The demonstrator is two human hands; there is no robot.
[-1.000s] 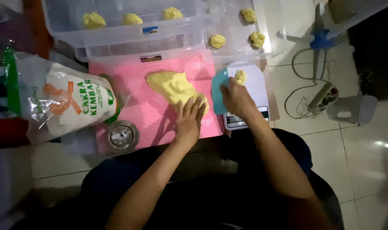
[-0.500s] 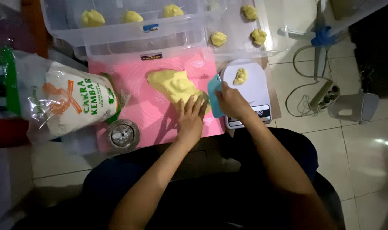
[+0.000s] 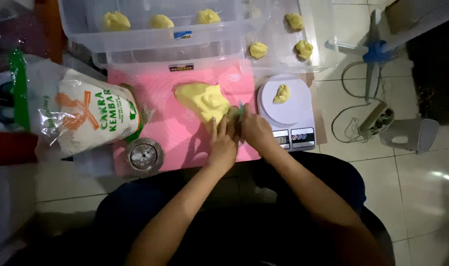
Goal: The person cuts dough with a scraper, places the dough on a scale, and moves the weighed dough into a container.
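Dough (image 3: 205, 100) lies on the pink mat (image 3: 160, 123), its near edge pressed under the flat, spread fingers of the left hand (image 3: 222, 145). A teal scraper (image 3: 240, 109) seems to be gripped by the closed right hand (image 3: 254, 130), though little of it is seen. Cutting off a portion is judged to be in hand; next, a clean downward cut is called for, then weighing on the scale (image 3: 288, 111), where a small piece (image 3: 281, 93) already sits.

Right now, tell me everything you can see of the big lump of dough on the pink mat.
The dough lump is pale yellow, soft-looking and irregular, flattened with a lumpy top. It lies on the pink mat, toward its right side. Its near edge meets the left hand and the right hand, which holds a thin teal scraper against it.
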